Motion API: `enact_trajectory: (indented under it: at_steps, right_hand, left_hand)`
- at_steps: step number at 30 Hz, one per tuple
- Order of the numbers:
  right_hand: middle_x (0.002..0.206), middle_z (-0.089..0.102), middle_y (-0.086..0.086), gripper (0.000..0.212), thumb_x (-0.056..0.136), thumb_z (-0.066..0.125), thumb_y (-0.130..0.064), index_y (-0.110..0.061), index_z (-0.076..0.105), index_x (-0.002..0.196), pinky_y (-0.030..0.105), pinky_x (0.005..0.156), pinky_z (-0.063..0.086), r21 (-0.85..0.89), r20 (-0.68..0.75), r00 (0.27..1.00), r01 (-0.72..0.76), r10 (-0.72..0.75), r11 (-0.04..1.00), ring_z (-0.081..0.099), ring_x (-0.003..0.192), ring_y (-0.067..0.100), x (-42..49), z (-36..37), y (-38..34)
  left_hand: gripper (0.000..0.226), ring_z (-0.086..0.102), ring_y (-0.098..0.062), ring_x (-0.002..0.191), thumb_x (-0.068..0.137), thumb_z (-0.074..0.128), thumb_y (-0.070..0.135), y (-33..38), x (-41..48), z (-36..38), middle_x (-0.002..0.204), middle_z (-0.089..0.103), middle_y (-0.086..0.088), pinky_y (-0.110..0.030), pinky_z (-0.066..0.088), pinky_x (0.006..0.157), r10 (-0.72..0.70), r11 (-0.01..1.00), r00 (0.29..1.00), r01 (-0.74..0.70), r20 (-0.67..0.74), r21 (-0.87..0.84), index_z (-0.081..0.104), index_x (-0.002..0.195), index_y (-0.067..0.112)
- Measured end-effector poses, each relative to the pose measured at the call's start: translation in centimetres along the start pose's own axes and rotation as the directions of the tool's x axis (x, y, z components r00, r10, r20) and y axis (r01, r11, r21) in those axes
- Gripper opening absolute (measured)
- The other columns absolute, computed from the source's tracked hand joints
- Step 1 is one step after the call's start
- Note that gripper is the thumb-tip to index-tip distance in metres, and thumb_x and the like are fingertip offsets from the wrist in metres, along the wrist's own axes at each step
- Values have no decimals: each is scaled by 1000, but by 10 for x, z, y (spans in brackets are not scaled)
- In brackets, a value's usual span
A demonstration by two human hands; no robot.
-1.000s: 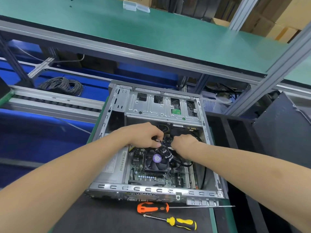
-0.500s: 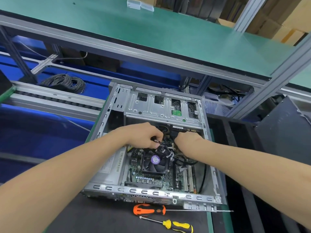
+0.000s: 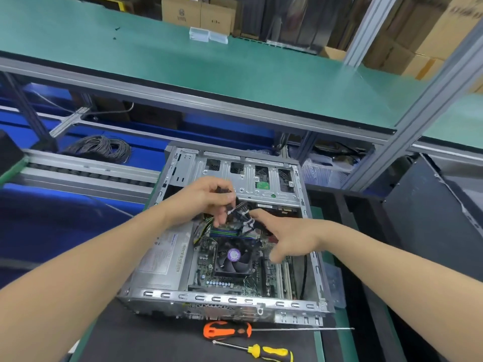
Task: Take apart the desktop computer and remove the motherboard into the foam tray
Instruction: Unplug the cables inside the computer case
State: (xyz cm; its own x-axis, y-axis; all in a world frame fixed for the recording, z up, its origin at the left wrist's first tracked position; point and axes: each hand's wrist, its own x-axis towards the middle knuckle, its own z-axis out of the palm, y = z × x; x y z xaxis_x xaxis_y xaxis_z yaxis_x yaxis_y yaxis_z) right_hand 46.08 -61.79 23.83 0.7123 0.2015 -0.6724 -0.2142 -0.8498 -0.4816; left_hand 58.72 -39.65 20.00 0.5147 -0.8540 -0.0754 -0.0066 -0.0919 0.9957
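We see the motherboard lying flat in the open computer case on the bench, just beneath both hands, green with a purple-capped fan at its middle. Our left hand pinches the tied black cable bundle above the board's far edge; our right hand hovers with relaxed fingers, forefinger stretched toward the bundle

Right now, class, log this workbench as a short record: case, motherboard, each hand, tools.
case: open, lying on a dark mat
motherboard: inside the case, fan mounted on it
left hand: holds the cable bundle above the motherboard
right hand: fingers straight, forefinger stretched to the cable bundle
tools: orange screwdriver and yellow screwdriver on the mat, in front of the case
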Motion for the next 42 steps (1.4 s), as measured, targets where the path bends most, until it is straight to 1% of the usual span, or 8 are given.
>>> enact_trajectory:
  at_steps: [5, 15, 19, 22, 26, 31, 37, 42]
  right_hand:
    - [97, 71, -10, 22, 105, 57, -42, -30, 67, 120, 31, 72, 48, 36, -521, 842, 184, -139, 982, 63, 87, 14, 10, 10, 7]
    - [90, 71, -12, 9, 104, 64, -33, -37, 68, 96, 29, 74, 53, 66, -659, 746, 179, -92, 982, 71, 88, 20, 30, -18, 12]
    - [93, 76, -2, 6, 98, 72, -26, -30, 71, 94, 41, 86, 55, 235, -669, 741, 279, -53, 931, 74, 89, 24, 38, -14, 7]
    - [91, 78, 5, 10, 91, 81, -17, -19, 74, 98, 42, 77, 62, 478, -691, 720, 385, 67, 790, 75, 78, 24, 44, -7, 3]
    - [94, 77, 9, 15, 88, 81, -7, -5, 75, 102, 32, 67, 63, 836, -473, 837, 327, 275, 442, 73, 74, 18, 50, -4, -5]
    - [130, 66, 26, 31, 99, 65, -2, 11, 60, 128, 47, 100, 58, 972, -227, 943, 234, 244, 3, 68, 115, 33, 51, 5, -22]
    - [134, 64, 26, 33, 107, 55, -9, 11, 57, 134, 45, 97, 59, 966, -212, 957, 236, 197, -107, 66, 109, 32, 54, 16, -26]
    - [118, 73, 28, 31, 110, 49, -9, 11, 59, 131, 46, 87, 64, 948, -183, 973, 213, 142, -236, 75, 107, 35, 53, 16, -20]
  left_hand:
    - [17, 68, -27, 62, 103, 60, 16, 18, 9, 4, 67, 64, -16, -32, 58, 58, 32, 999, 993, -35, -116, -26, 67, 90, 8]
    - [26, 67, -5, 66, 103, 50, 35, 12, 21, 27, 78, 72, -3, -39, 55, 66, 258, 890, 763, 51, -593, 453, 59, 80, 28]
    - [23, 67, -6, 99, 88, 52, 18, 7, 24, 37, 109, 77, 6, -36, 51, 78, 91, 996, 746, -81, -660, 47, 49, 65, 20]
    - [19, 71, -36, 98, 85, 46, 9, 2, 22, 36, 106, 76, -9, -46, 62, 71, -43, 946, 799, -161, -600, -281, 42, 68, 15]
    - [14, 77, -36, 84, 96, 41, 13, -2, 13, 33, 102, 72, -18, -36, 59, 55, -76, 984, 841, -25, -536, -178, 53, 90, 17]
    - [15, 77, -37, 79, 104, 54, 36, 2, 6, 17, 101, 76, -11, -38, 62, 68, -14, 1000, 900, 2, -435, -28, 66, 101, 27]
    - [57, 65, -42, 117, 81, 86, 24, -10, -7, 12, 127, 67, -20, -55, 52, 102, -41, 882, 987, -36, -153, -470, 55, 128, 16]
    - [104, 67, -24, 84, 67, 96, 17, -1, -6, 20, 113, 70, -22, -44, 60, 84, 51, 998, 992, -46, -118, 42, 39, 148, 51]
